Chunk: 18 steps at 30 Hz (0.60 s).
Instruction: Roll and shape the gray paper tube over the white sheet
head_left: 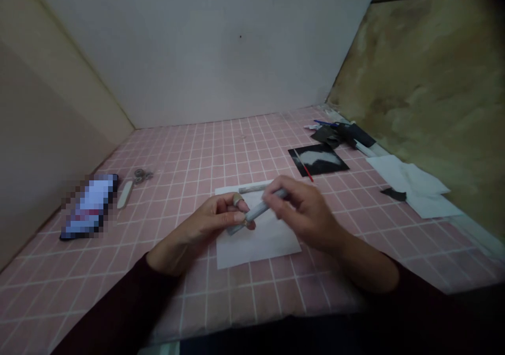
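Observation:
A slim grey tube-like stick point(257, 211), perhaps rolled paper, is held slantwise between both hands over a white sheet of paper point(260, 244). My left hand point(211, 213) pinches its lower end between thumb and fingers, where a small yellowish spot shows. A tan band or cover point(238, 198) sits on one left finger. Around the upper part of the stick, the fingers of my right hand point(303, 208) are closed. Behind the hands, a grey strip or second stick point(252, 188) lies along the sheet's far edge.
On the left lie a phone point(90, 205), a pale flat stick point(125, 193) and a small grey object point(142, 175). A black-and-white picture point(319, 159) with a red thin stick point(303, 165) lies right. Dark scraps point(329, 135) and white papers point(410, 179) line the right wall.

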Tool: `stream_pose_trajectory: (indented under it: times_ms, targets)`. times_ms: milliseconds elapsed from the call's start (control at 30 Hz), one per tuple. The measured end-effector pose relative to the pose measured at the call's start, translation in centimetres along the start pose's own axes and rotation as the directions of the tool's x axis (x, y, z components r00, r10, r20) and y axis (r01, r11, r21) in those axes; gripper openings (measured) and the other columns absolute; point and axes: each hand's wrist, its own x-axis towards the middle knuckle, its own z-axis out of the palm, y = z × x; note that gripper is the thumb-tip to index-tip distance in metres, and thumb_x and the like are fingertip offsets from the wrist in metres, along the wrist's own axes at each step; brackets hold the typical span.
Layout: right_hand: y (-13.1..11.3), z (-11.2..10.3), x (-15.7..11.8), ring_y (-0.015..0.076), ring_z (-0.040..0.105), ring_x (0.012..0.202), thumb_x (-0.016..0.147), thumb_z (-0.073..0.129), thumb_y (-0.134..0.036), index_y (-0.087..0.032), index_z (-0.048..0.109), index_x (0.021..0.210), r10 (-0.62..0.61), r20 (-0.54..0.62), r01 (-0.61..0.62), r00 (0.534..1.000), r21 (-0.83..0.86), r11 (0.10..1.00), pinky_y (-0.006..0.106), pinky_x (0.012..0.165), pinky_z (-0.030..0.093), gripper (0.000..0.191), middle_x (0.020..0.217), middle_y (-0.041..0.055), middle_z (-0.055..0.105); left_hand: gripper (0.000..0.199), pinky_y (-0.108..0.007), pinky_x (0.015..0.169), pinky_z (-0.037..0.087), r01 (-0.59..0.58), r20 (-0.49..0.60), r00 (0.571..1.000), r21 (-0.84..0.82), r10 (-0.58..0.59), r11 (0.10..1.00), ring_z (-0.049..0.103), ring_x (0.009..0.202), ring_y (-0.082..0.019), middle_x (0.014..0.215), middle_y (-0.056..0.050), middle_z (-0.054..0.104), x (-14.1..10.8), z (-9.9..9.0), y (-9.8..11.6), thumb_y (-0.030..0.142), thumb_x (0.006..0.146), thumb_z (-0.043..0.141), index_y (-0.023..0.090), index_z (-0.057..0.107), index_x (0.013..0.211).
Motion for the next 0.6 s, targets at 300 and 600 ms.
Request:
stream_pose_trajectory:
  times_ms: [300, 600]
  targets:
    - [0.39, -0.03, 0.11, 0.0089, 0.049, 0.061, 0.093, 0.057, -0.023, -0.018, 0.06, 0.082, 0.006, -0.049, -0.008, 0.999, -0.038, 0.999, 0.023, 0.057, 0.038, 0.012, 0.069, -0.0039, 0.054, 0.031, -0.021, 0.065, 0.047, -0.025, -0.044, 0.999, 0.098, 0.03, 0.995, 0.064, 0.073, -0.011, 0.087, -0.003, 0.071, 0.18, -0.21, 0.12, 0.025, 0.075, 0.082, 0.016, 0.059, 0.093]
    - [0.42, -0.31, 0.1, 0.0088, 0.05, 0.059, 0.093, 0.057, -0.023, -0.018, 0.06, 0.081, 0.0, -0.105, -0.012, 0.995, -0.115, 0.993, 0.023, 0.055, 0.037, 0.014, 0.065, -0.0043, 0.054, 0.028, -0.021, 0.07, 0.047, -0.174, -0.126, 0.967, 0.307, 0.221, 0.936, 0.059, 0.082, -0.011, 0.089, 0.0, 0.062, 0.27, 0.3, 0.01, 0.022, 0.074, 0.084, 0.017, 0.06, 0.087]
